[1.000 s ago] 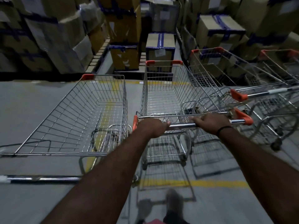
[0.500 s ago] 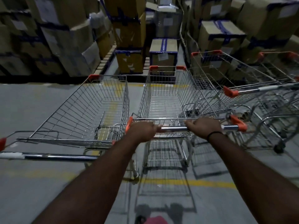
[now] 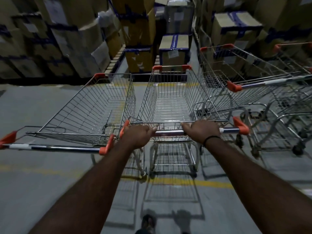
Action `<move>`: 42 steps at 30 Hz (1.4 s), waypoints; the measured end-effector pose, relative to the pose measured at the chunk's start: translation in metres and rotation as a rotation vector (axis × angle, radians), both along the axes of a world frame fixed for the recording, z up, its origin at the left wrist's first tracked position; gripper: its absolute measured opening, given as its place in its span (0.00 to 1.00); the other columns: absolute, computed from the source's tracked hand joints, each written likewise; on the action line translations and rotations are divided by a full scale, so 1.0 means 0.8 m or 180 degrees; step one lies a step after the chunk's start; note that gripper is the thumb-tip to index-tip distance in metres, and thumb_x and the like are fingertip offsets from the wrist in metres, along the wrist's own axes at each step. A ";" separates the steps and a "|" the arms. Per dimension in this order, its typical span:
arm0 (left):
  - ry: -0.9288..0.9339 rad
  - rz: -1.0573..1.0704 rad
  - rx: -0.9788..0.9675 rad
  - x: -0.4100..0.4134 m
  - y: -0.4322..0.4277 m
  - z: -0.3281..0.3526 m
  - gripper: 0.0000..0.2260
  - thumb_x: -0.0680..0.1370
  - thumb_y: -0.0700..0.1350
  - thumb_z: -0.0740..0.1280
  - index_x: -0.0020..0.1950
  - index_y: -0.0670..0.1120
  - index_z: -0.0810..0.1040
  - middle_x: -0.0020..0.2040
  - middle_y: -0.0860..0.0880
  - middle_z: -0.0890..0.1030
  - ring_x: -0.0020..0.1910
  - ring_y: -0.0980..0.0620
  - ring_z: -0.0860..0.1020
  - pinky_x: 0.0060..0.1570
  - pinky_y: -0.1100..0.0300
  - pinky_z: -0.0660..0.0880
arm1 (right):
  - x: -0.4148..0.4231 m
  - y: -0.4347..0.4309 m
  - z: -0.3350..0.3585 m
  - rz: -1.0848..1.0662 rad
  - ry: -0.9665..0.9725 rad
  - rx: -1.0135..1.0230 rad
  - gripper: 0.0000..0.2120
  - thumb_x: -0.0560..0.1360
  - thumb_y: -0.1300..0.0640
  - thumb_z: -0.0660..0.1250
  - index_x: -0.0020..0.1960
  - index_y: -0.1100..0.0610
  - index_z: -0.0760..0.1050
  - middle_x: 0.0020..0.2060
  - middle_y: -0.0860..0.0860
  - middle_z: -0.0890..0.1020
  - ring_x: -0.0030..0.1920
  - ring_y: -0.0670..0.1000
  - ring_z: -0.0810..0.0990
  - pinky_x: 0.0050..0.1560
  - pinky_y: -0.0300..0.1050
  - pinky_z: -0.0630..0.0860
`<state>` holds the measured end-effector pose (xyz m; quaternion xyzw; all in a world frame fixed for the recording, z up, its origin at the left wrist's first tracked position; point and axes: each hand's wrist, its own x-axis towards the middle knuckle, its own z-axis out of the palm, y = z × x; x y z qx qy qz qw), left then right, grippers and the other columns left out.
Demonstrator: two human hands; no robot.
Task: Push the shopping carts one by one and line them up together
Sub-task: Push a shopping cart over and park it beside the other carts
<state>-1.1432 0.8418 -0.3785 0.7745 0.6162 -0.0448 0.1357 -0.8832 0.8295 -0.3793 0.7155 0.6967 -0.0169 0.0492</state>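
A wire shopping cart (image 3: 170,98) with orange corner caps stands straight ahead of me. Both hands grip its chrome handle bar (image 3: 168,133): my left hand (image 3: 139,135) near the bar's left end, my right hand (image 3: 200,131) right of its middle. A second cart (image 3: 94,108) stands close alongside on the left, its handle (image 3: 55,147) level with my left forearm. On the right a third cart (image 3: 236,78) sits angled, with a fourth cart (image 3: 293,53) partly visible behind it.
Stacked cardboard boxes (image 3: 140,31) on pallets wall off the far side, just beyond the carts' front ends. A yellow floor line (image 3: 211,183) crosses the grey concrete under the cart's rear wheels. My foot (image 3: 148,222) shows at the bottom edge.
The cart I hold has rolled forward, coming level beside the left cart. The left cart's handle has come fully into view, and the boxes ahead are closer.
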 end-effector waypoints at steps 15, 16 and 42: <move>0.0922 -0.0868 0.0768 -0.058 -0.047 0.023 0.19 0.79 0.61 0.62 0.65 0.53 0.74 0.64 0.48 0.78 0.66 0.45 0.73 0.72 0.42 0.59 | -0.008 -0.030 0.006 -0.0031 -0.0082 0.0037 0.37 0.78 0.29 0.45 0.43 0.55 0.81 0.37 0.53 0.75 0.45 0.56 0.81 0.48 0.47 0.74; 0.0971 -0.0845 0.0809 -0.066 -0.051 0.021 0.21 0.79 0.61 0.62 0.68 0.53 0.72 0.68 0.48 0.76 0.70 0.45 0.69 0.74 0.40 0.55 | -0.008 -0.031 0.007 -0.0025 -0.0070 0.0029 0.37 0.78 0.30 0.45 0.42 0.56 0.81 0.36 0.53 0.75 0.45 0.56 0.81 0.48 0.46 0.75; 0.0507 -0.0688 0.1247 -0.124 -0.059 -0.034 0.19 0.73 0.40 0.72 0.63 0.50 0.76 0.67 0.45 0.78 0.70 0.42 0.71 0.64 0.41 0.69 | -0.018 -0.061 0.000 -0.0051 -0.0003 0.0165 0.37 0.78 0.30 0.46 0.40 0.57 0.81 0.36 0.54 0.78 0.44 0.57 0.81 0.46 0.46 0.73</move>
